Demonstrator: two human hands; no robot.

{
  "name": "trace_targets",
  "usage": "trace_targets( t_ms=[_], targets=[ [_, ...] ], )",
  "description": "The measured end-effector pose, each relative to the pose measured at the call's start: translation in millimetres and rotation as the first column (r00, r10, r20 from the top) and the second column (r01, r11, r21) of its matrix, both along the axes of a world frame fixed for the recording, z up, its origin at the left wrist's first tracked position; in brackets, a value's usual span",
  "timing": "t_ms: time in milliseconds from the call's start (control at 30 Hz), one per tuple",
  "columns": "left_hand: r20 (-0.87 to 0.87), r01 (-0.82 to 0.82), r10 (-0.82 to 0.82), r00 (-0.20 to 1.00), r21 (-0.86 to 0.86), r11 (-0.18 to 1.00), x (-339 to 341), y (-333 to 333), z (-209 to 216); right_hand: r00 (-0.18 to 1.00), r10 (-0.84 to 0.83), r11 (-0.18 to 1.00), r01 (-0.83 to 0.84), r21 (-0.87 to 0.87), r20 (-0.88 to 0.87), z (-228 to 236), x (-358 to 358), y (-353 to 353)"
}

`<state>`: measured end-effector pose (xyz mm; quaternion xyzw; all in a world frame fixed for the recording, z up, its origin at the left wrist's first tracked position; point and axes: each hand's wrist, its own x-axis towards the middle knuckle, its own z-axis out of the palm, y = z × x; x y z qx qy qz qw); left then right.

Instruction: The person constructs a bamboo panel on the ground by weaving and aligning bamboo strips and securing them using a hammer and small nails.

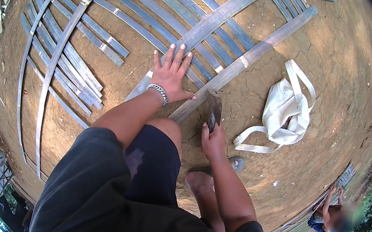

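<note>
My left hand (170,74), with a metal chain bracelet at the wrist, lies flat with fingers spread on a long grey bamboo strip (210,23) on the dirt ground. My right hand (213,140) grips the handle of a broad-bladed chopping knife (214,108). The blade points up and away from me, its tip next to a second long bamboo strip (245,60) that runs diagonally beside the first. My knee and my bare foot in a sandal (224,165) are just below the hands.
Several split bamboo strips (68,60) lie spread over the cracked earth to the left and top. A white cloth bag (285,110) with straps lies to the right. Another person (332,215) crouches at the lower right by more strips.
</note>
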<state>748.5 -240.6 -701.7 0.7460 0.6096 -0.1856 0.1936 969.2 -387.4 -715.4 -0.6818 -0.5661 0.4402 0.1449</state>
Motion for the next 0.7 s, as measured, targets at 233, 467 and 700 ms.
trace_targets(
  t_ms=[233,467,700],
  targets=[
    [0.016,0.003,-0.003,1.000,0.009,1.000,-1,1,0,0.995,0.037,0.979,-0.018,0.202,-0.092,-19,18,-36],
    [0.000,0.008,-0.008,1.000,0.011,1.000,-3,2,0,0.999,0.014,0.983,-0.021,0.183,0.038,-6,-1,-4],
    [0.007,0.017,-0.017,1.000,0.031,0.999,-2,0,-2,0.998,0.010,0.994,-0.003,-0.105,0.066,13,-11,16]
  ],
)
